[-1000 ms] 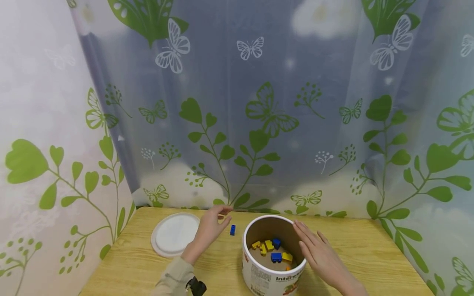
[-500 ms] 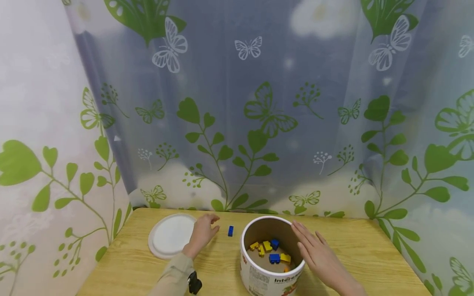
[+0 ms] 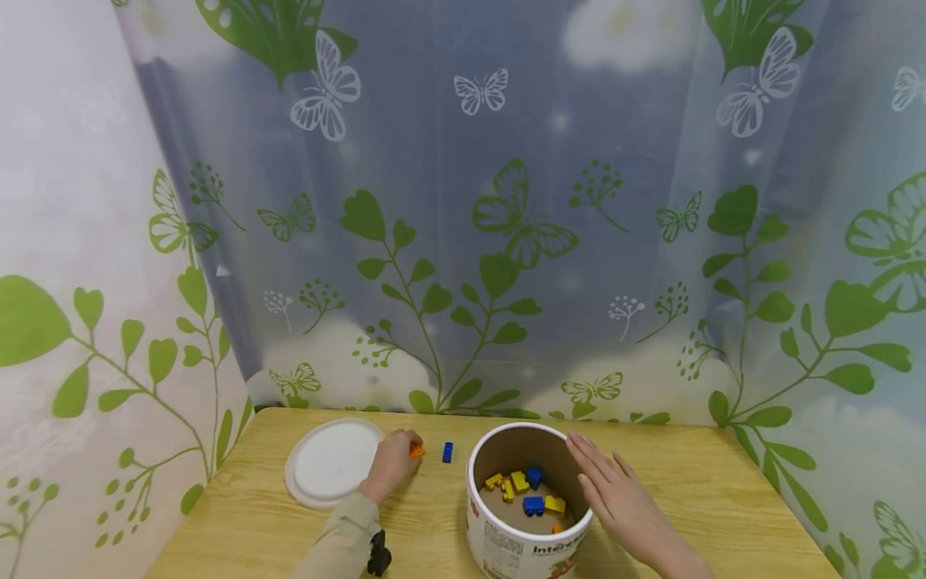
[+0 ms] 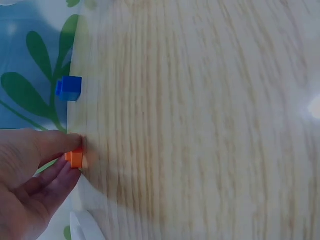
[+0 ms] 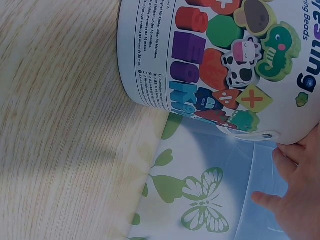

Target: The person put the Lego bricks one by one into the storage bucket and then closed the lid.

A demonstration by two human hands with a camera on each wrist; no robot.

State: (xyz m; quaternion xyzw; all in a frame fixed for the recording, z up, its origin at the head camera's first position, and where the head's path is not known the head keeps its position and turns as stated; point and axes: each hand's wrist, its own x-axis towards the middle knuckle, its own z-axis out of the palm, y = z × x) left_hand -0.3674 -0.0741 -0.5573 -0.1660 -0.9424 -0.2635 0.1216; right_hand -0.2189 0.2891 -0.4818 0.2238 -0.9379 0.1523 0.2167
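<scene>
Between thumb and fingers, my left hand [image 3: 393, 466] pinches an orange toy brick [image 4: 74, 158] at the tabletop, beside the white lid. A blue toy brick [image 3: 448, 452] lies on the table just to the right of that hand. The round white bucket [image 3: 483, 521] stands upright and uncovered, with yellow, blue and orange bricks on its floor; one yellow brick [image 3: 555, 504] lies near the right wall. My right hand [image 3: 624, 503] rests with straight fingers against the bucket's right rim. In the right wrist view the bucket's printed side [image 5: 215, 60] fills the top.
The white round lid [image 3: 338, 460] lies flat on the wooden table [image 3: 239, 515], at the left. A curtain with leaves and butterflies [image 3: 434, 241] hangs along the table's back edge. A white handle [image 5: 250, 134] is fixed to the bucket's side.
My left hand has moved left and down from beside the blue brick and now pinches an orange brick. The right hand stays on the bucket's rim. The head view has shifted slightly.
</scene>
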